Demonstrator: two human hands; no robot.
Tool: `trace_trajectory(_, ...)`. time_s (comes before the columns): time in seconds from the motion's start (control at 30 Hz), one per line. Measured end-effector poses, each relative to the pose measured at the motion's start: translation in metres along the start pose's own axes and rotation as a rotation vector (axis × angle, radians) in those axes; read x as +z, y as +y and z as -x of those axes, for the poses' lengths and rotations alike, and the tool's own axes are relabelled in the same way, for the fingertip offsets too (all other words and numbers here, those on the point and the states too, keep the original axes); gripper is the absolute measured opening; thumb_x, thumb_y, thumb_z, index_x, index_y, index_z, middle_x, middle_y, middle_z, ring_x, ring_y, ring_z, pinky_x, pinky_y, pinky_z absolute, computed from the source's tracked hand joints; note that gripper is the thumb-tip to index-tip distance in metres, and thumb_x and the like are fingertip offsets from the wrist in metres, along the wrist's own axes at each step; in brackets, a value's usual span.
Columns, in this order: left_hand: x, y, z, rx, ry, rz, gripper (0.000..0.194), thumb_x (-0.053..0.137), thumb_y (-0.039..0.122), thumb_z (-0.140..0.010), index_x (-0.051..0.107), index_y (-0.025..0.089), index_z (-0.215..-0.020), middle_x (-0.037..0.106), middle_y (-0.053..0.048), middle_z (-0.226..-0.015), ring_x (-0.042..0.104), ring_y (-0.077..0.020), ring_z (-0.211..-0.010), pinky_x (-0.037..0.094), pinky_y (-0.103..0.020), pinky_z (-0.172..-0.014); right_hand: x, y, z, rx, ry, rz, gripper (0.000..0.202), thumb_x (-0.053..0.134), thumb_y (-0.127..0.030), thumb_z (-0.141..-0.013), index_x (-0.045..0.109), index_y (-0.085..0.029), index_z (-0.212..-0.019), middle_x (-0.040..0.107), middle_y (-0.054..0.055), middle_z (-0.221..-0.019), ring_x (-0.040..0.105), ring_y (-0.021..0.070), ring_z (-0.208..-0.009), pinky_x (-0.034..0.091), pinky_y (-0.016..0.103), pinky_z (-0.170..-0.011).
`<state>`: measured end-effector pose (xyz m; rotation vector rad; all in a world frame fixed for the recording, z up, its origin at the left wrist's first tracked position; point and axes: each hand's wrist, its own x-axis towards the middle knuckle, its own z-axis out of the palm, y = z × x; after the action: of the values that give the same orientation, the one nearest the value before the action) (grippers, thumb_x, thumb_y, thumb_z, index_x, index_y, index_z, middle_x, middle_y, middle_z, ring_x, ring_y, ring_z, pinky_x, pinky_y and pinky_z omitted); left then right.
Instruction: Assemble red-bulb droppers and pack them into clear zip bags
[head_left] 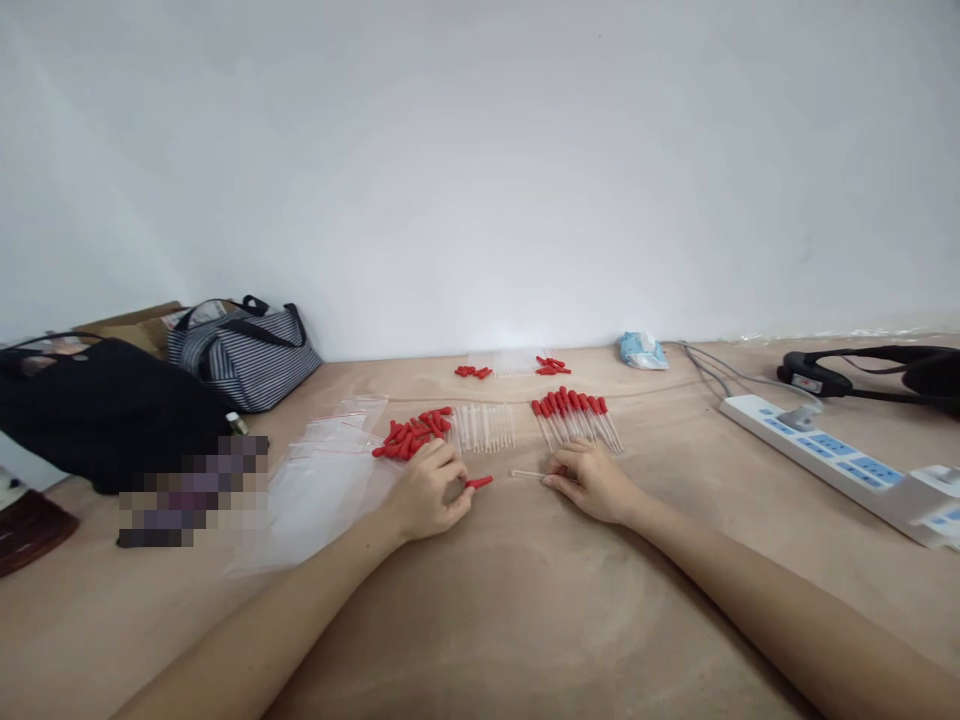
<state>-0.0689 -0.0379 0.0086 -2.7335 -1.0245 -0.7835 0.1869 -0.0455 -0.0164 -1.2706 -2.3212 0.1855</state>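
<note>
Two bare forearms reach over a tan table toward its middle. The left hand has its thumb and fingertips pinched together on a red bulb, which points right, its narrow end toward the gap between the hands. The right hand has its thumb and fingers clamped on a thin, clear tube, lying almost level, its free end pointing left. Bulb and tube are near each other but apart. Just beyond the left hand is a heap of red bulbs; right of it, a row of loose tubes; and just beyond the right hand, a fan of droppers, each a tube topped with red. Clear plastic bags lie left of the heap. Farther back, near the pale wall, are more tubes and red bulbs. A striped bag and a black bag sit at far left, a white power strip at right.
</note>
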Motion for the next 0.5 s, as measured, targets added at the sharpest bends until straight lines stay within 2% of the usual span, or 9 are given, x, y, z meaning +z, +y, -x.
trace_trajectory(0.13,0.004,0.004,0.003,-0.007,-0.038,0.089,0.007,0.052,0.02,-0.071,0.056,0.014,-0.07,0.052,-0.006,-0.074,0.049,-0.0179,-0.071,0.042,-0.031,-0.068,-0.001,-0.001,0.0,0.024,-0.01,-0.07,0.01,0.055,-0.029,-0.077,0.056,-0.02,-0.076,0.059,0.001,-0.073,0.051,0.0158,-0.075,0.035,0.028,-0.068)
trace_trajectory(0.27,0.011,0.007,0.004,-0.084,-0.092,0.162,0.023,0.057,0.032,-0.074,0.058,0.016,-0.091,0.054,-0.006,-0.087,0.053,-0.017,-0.073,0.044,-0.03,-0.067,0.003,-0.008,-0.001,0.146,0.028,-0.073,0.027,0.062,-0.041,-0.069,0.057,-0.023,-0.088,0.06,0.001,-0.081,0.053,0.0175,-0.078,0.032,0.032,-0.072)
trace_trajectory(0.37,0.017,0.01,0.002,-0.102,-0.093,0.229,0.016,0.056,0.031,-0.077,0.061,0.017,-0.082,0.055,-0.003,-0.082,0.054,-0.0139,-0.068,0.044,-0.026,-0.064,0.007,-0.012,-0.003,0.191,0.016,-0.071,0.018,0.061,-0.038,-0.071,0.058,-0.021,-0.077,0.059,0.001,-0.083,0.053,0.0174,-0.079,0.03,0.033,-0.072)
trace_trajectory(0.5,0.02,0.013,0.0,-0.091,-0.006,0.286,0.013,0.05,0.022,-0.082,0.059,0.016,-0.075,0.058,-0.003,-0.08,0.055,-0.0133,-0.071,0.044,-0.025,-0.067,0.012,-0.016,-0.004,0.179,0.068,0.009,0.013,0.053,-0.031,-0.078,0.056,-0.02,-0.074,0.059,0.003,-0.082,0.051,0.0187,-0.082,0.027,0.032,-0.071)
